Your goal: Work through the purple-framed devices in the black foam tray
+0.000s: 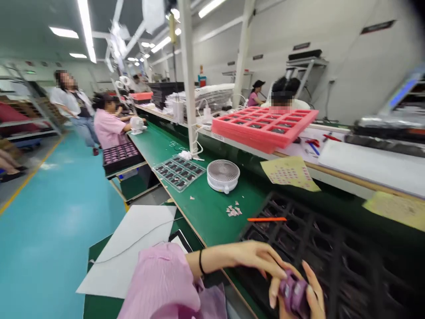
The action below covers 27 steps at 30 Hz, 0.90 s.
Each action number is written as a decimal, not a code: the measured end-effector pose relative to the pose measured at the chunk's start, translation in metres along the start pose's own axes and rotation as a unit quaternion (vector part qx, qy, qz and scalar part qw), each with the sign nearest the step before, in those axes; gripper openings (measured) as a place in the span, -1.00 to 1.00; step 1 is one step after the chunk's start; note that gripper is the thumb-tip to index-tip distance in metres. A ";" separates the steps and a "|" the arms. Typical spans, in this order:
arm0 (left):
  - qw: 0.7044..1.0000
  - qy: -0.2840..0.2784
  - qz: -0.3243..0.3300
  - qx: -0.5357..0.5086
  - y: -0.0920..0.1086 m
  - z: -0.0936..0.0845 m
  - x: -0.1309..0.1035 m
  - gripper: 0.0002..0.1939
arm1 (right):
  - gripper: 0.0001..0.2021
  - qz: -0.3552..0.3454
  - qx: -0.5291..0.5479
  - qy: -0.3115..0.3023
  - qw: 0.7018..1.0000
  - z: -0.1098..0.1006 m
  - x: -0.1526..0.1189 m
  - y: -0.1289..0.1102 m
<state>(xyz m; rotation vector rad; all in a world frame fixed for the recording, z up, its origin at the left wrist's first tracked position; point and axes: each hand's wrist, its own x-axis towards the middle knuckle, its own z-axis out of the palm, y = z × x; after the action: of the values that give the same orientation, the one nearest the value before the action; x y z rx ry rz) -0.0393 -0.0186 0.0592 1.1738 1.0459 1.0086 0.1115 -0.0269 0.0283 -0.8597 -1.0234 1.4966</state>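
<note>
Floor [66,190]: smooth, glossy blue, edged by a yellow line [33,173] at far left, in a workshop where we see a seated person [109,124] in pink.
Bench [195,208]: a long green top stretching from near right to far left, bearing a round white fan [223,175] with a slatted face and a clear plastic tray [180,189].
Shelf [348,177]: wood-edged, on the right, with a coral foam tray [244,134] of square pockets.
Black tray [303,235]: near right, a matte grid of rounded pockets, a slim orange stick [266,219] at its far left.
Purple piece [294,292]: near right, rounded and grooved, between the hands.
Right hand [317,294]: we find it curled around the purple piece.
Left hand [260,257]: extended from a crinkled pink sleeve [162,279], fingertips at the piece's upper edge; whether they grip, we cannot tell.
</note>
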 end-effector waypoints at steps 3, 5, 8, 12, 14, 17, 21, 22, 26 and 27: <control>0.966 0.150 0.057 0.203 0.009 -0.033 0.002 -0.77 | -0.75 0.038 0.066 0.028 0.997 0.005 -0.010 -0.010; 0.899 0.254 0.073 0.349 0.012 -0.061 0.007 -0.79 | -0.75 0.065 0.121 0.037 0.990 0.009 -0.008 -0.012; 0.831 0.275 0.030 0.484 0.005 -0.096 0.019 -0.84 | -0.71 0.079 0.163 0.048 0.982 0.010 -0.004 -0.011; 0.759 0.248 -0.007 0.601 -0.010 -0.120 0.042 -0.79 | -0.68 0.082 0.188 0.043 0.978 0.010 -0.003 -0.008; 0.735 0.228 -0.007 0.639 -0.015 -0.126 0.055 -0.76 | -0.67 0.086 0.197 0.035 0.976 0.009 -0.003 -0.007; 0.723 0.207 -0.013 0.659 -0.018 -0.131 0.073 -0.76 | -0.66 0.085 0.199 0.028 0.976 0.009 -0.004 -0.007; 0.711 0.178 -0.025 0.680 -0.018 -0.137 0.084 -0.78 | -0.66 0.080 0.201 0.037 0.976 0.009 -0.004 -0.007; 0.709 0.171 -0.024 0.684 -0.018 -0.138 0.085 -0.77 | -0.66 0.080 0.203 0.039 0.975 0.009 -0.003 -0.007; 0.712 0.151 -0.006 0.686 -0.006 -0.136 0.079 -0.73 | -0.71 0.093 0.219 0.052 0.970 0.009 0.001 -0.009; 0.714 0.146 0.001 0.685 0.000 -0.133 0.075 -0.72 | -0.71 0.100 0.224 0.055 0.968 0.008 0.002 -0.009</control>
<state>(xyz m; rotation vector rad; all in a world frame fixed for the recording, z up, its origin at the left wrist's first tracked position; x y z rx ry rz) -0.1521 0.0825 0.0406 2.1979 2.1973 0.2385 0.1073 -0.0253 0.0401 -0.7225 -0.4949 1.7407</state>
